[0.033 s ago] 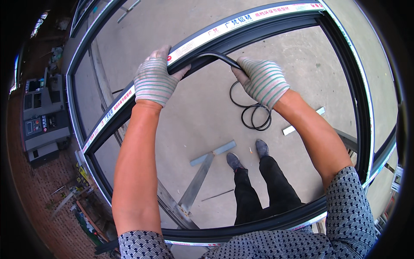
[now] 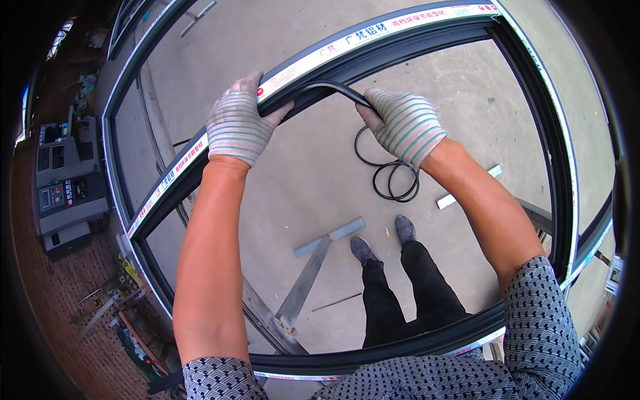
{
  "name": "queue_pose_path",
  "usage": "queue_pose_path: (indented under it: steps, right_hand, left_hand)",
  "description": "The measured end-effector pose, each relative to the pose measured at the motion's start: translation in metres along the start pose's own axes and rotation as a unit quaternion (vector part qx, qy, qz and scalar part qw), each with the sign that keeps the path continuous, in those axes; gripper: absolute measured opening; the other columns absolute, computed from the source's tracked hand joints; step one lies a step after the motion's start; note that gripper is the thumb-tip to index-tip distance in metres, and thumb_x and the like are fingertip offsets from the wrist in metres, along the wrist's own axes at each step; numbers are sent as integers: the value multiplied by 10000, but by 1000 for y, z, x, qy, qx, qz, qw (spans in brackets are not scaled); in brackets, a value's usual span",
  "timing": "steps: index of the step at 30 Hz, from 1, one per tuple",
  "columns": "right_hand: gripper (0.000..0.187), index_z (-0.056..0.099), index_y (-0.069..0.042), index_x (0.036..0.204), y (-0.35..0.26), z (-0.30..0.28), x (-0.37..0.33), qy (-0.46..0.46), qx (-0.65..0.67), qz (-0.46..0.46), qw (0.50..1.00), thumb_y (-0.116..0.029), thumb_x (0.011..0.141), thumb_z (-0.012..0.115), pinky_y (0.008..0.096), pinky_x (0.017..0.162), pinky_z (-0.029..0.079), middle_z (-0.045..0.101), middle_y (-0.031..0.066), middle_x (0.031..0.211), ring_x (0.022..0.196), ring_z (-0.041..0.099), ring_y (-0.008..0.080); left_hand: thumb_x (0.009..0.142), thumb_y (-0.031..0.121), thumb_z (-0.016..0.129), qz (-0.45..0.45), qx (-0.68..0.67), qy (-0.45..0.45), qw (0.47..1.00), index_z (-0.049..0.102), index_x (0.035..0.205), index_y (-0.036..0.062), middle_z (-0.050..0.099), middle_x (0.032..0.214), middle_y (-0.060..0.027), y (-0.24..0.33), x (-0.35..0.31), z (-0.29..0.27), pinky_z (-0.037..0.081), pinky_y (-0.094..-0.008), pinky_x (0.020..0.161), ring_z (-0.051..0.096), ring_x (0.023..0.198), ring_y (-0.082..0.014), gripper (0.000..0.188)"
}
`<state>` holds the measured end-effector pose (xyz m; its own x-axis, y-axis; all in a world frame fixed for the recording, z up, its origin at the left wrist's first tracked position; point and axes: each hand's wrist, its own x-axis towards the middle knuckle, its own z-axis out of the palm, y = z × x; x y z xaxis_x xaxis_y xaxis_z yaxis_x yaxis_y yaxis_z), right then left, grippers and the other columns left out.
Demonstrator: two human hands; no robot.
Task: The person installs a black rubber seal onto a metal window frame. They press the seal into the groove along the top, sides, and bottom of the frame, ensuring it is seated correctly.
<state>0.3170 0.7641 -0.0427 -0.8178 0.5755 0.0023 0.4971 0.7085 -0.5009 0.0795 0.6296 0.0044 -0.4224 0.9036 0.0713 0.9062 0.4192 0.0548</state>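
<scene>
The gloved right hand pinches a black flexible strip between thumb and fingers. The gloved left hand clasps the far rail of a dark frame; whether it also grips the strip cannot be told. The strip arches along the rail between both hands; its loose length hangs coiled below the right. A grey machine stands at far left.

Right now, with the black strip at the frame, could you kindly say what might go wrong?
The black strip bows away from the frame between the left grip and right grip, so it could spring out if the right grip loosens. Its loops below the right grip might tangle or snag.
</scene>
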Motion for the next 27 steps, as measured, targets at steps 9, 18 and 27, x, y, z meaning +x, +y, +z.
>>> queue_pose_path:
  steps: [9, 18, 27]
  right_hand:
    - [273, 732, -48, 1056, 5, -2, 9, 43, 3, -17, 999, -299, 1070, 627, 456, 620, 569, 699, 175, 720, 655, 702, 381]
    - [279, 715, -41, 1050, 6, -12, 21, 31, -31, -26, 999, -299, 1079, 614, 442, 626, 581, 710, 162, 733, 659, 713, 352]
    - [264, 726, -50, 1048, 5, -22, 38, 14, -42, -35, 998, -265, 1080, 577, 460, 729, 614, 758, 175, 831, 810, 763, 372]
  left_hand:
    - [838, 445, 890, 47, 14, 56, 997, 654, 1392, 8, 728, 1199, -248, 31, 14, 6, 596, -463, 986, 737, 1093, -395, 744]
    - [848, 458, 879, 43, 5, 53, 998, 657, 1389, 13, 734, 1196, -242, 42, 20, 8, 600, -464, 976, 744, 1086, -385, 735]
    - [864, 460, 865, 38, 37, 50, 997, 661, 1359, 43, 737, 1161, -221, 60, 33, 11, 604, -483, 934, 742, 1053, -396, 679]
